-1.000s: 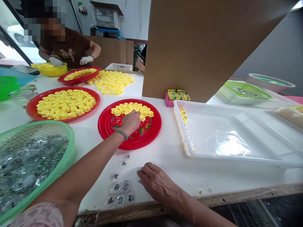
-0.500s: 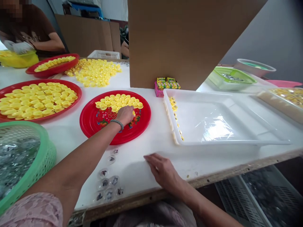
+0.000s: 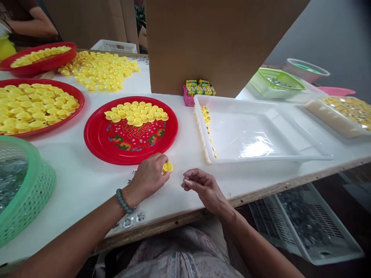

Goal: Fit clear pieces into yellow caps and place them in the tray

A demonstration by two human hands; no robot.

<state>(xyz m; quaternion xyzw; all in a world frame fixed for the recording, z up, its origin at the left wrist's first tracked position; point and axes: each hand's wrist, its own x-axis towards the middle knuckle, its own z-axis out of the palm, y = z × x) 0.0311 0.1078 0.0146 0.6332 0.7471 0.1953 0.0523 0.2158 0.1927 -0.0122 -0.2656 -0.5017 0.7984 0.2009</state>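
My left hand (image 3: 148, 177), with a beaded bracelet at its wrist, is closed around a small yellow plastic cup-like piece (image 3: 167, 167) just in front of a red round tray (image 3: 98, 143). More yellow pieces (image 3: 142, 112) lie grouped on the tray's far half. To the right, my right hand (image 3: 204, 189) is pinched above the white table, apart from the left; what its fingertips hold is too small to make out. Below my left wrist lie a few clear round pieces (image 3: 141, 216) with dark printed figures, partly hidden by the arm.
A white tray (image 3: 249, 158) on the right has yellow pieces along its left side. A green basket (image 3: 37, 181) stands left, beside another red tray (image 3: 79, 92) of yellow pieces. A cardboard panel (image 3: 208, 46) rises behind a pink box (image 3: 189, 101). A co-worker's arm (image 3: 37, 27) shows far left.
My left hand has come back from the red tray towards me, with a yellow piece in it. My right hand has lifted and its fingers have pinched together. The view has tilted down.
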